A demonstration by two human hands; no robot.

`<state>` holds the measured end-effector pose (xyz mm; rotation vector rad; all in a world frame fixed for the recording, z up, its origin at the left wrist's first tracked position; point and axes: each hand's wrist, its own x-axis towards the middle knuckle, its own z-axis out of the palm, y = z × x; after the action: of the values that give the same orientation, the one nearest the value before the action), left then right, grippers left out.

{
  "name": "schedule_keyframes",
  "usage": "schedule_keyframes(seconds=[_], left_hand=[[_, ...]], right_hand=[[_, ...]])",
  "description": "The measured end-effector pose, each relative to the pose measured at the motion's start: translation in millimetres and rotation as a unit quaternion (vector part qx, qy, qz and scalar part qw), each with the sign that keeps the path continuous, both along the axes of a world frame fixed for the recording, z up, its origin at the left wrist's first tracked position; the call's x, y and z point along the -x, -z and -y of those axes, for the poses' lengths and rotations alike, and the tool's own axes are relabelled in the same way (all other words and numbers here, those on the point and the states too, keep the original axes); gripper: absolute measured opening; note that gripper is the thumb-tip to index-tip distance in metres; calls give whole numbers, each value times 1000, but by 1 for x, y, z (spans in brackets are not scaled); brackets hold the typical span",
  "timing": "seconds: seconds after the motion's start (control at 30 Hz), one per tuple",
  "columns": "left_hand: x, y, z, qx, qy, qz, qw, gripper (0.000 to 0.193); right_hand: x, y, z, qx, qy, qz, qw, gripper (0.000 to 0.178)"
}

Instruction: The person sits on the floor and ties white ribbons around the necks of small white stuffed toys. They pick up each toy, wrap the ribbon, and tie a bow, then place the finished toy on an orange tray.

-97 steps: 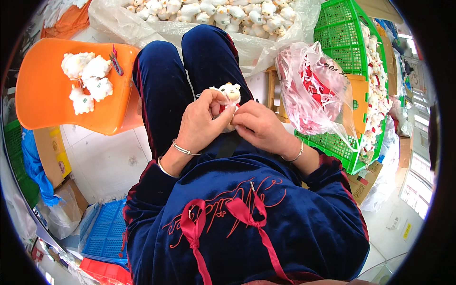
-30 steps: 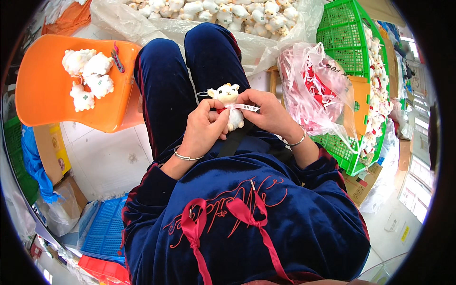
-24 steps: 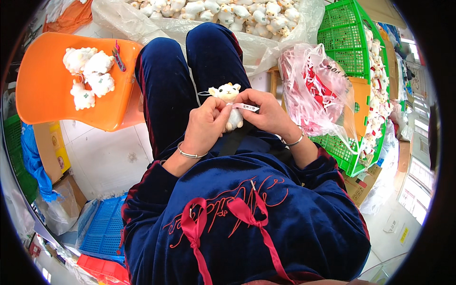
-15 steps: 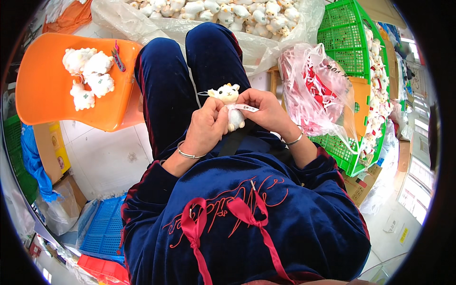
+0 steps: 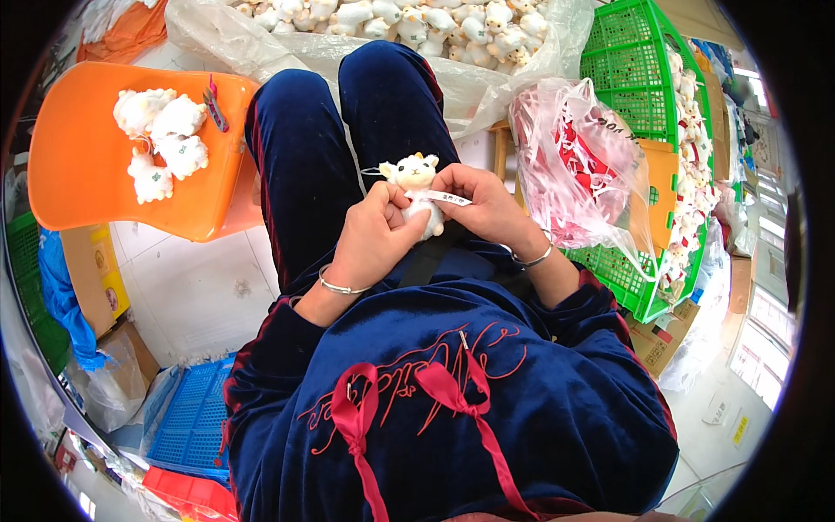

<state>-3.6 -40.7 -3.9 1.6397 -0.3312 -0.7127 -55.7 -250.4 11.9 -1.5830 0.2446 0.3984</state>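
Right hand (image 5: 485,205) moved outward, printed ribbon (image 5: 450,198), toy (image 5: 414,175)

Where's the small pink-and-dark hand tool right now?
In the head view, the hand tool lies at upper left on the orange chair, just right of the white plush toys.

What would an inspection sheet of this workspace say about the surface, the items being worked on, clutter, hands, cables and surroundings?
Surface: the orange plastic chair on the left holds a cluster of white plush toys; handwork happens above the lap.
Job's things: a lamb-like plush toy, face up, with a printed white ribbon at its neck.
Clutter: a pink-and-dark hand tool beside the cluster.
Hands: left hand pinches at the toy's chest; right hand pinches the ribbon.
Cables: nothing seen.
Surroundings: clear sack of plush toys ahead; plastic bag of red items and green crate to the right.
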Motion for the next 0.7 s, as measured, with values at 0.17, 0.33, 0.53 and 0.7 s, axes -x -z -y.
schedule_keyframes(seconds=[0.17, 0.33, 0.53, 0.7], left_hand=[[0, -6, -3, -58, -3, 120, 991, 16], [2, -3, -2, 7, -44, 94, 995, 16], [-1, 6, -9, 10, 3, 68, 998, 17], [-2, 0, -6, -6, -13, 28, 1000, 13]], right_hand=[[-2, -7, -2, 8, -5, 4, 1000, 11], [-1, -2, -1, 1, 8, -6, 1000, 11], [-3, -7, 0, 5, 1, -13, 1000, 6], [-4, -8, -1, 0, 2, -17, 1000, 10]])
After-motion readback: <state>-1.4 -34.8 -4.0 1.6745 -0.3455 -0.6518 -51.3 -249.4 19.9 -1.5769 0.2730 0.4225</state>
